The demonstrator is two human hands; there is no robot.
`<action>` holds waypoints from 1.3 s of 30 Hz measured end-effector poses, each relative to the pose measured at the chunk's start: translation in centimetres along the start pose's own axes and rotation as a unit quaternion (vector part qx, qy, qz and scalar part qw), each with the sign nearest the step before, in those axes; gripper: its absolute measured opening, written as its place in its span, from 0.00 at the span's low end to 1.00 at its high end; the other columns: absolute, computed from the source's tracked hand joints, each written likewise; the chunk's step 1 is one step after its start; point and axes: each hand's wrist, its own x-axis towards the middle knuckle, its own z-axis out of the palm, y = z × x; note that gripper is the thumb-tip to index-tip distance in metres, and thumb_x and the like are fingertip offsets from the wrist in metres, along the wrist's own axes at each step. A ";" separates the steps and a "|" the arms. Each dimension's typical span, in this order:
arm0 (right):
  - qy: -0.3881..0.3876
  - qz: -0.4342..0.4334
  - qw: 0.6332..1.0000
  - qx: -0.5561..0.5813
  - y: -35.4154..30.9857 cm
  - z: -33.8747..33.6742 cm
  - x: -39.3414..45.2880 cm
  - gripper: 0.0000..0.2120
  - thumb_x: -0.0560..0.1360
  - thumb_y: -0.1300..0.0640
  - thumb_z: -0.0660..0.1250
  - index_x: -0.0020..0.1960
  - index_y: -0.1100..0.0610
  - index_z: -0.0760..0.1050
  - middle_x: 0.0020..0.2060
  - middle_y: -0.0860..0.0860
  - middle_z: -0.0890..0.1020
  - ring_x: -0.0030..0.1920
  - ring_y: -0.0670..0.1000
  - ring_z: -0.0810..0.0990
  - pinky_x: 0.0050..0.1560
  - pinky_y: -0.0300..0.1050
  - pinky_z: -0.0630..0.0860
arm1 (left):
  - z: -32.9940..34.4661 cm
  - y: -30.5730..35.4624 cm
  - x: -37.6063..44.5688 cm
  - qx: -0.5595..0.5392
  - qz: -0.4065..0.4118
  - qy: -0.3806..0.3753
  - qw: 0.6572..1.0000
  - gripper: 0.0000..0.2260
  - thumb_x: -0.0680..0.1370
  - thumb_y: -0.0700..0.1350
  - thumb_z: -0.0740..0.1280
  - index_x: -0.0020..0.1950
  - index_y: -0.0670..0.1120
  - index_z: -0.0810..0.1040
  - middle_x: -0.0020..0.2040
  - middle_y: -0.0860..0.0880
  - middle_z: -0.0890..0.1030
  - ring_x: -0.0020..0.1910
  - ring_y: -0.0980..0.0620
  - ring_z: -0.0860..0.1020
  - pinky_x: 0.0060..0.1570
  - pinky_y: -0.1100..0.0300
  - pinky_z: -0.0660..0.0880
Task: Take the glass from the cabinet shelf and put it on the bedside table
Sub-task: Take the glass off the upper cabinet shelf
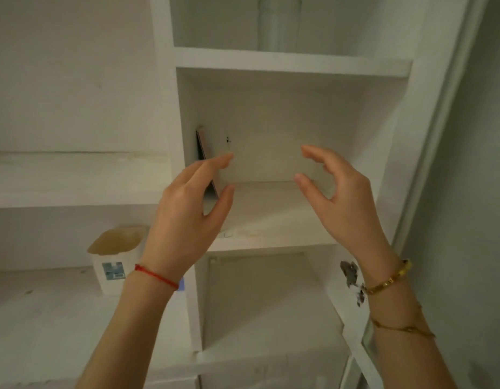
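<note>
A tall clear glass (278, 23) stands on the upper shelf (293, 61) of the white cabinet, its top cut off by the frame edge. Both my hands are raised in front of the middle compartment, well below the glass. My left hand (187, 203), with a red string at the wrist, has its fingers spread and holds nothing. My right hand (338, 192), with gold bracelets on the wrist, is also empty, fingers curved and apart. The bedside table is out of view.
A thin brown board (205, 153) leans against the left wall of the middle compartment. A white open-topped carton (114, 259) stands on the lower left ledge. A metal hinge (349, 272) sits on the cabinet's right side, beside a grey door (467, 192).
</note>
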 end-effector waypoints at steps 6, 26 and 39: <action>0.052 -0.050 0.997 -0.010 0.0 -1.5 4.9 0.20 0.78 0.53 0.68 0.68 0.56 0.74 0.62 0.48 0.79 0.64 0.46 0.76 0.67 0.43 0.71 | -1.6 0.0 5.2 0.052 0.053 0.070 0.995 0.19 0.79 0.47 0.64 0.70 0.46 0.71 0.62 0.49 0.78 0.63 0.52 0.75 0.65 0.57 0.71; 0.071 -0.060 0.992 -0.085 -3.5 -1.1 20.7 0.28 0.77 0.48 0.67 0.73 0.58 0.67 0.69 0.55 0.71 0.66 0.57 0.73 0.65 0.47 0.69 | 0.1 -4.0 14.5 0.081 0.009 0.206 0.975 0.42 0.73 0.31 0.62 0.80 0.48 0.41 0.74 0.44 0.61 0.68 0.44 0.67 0.61 0.59 0.69; 0.002 0.088 0.992 -0.087 -2.7 0.7 24.2 0.38 0.71 0.39 0.72 0.67 0.65 0.64 0.64 0.60 0.75 0.62 0.61 0.75 0.54 0.49 0.71 | 1.2 -5.7 14.3 0.031 -0.016 0.262 0.964 0.37 0.73 0.31 0.59 0.79 0.45 0.48 0.79 0.49 0.58 0.77 0.51 0.58 0.68 0.70 0.59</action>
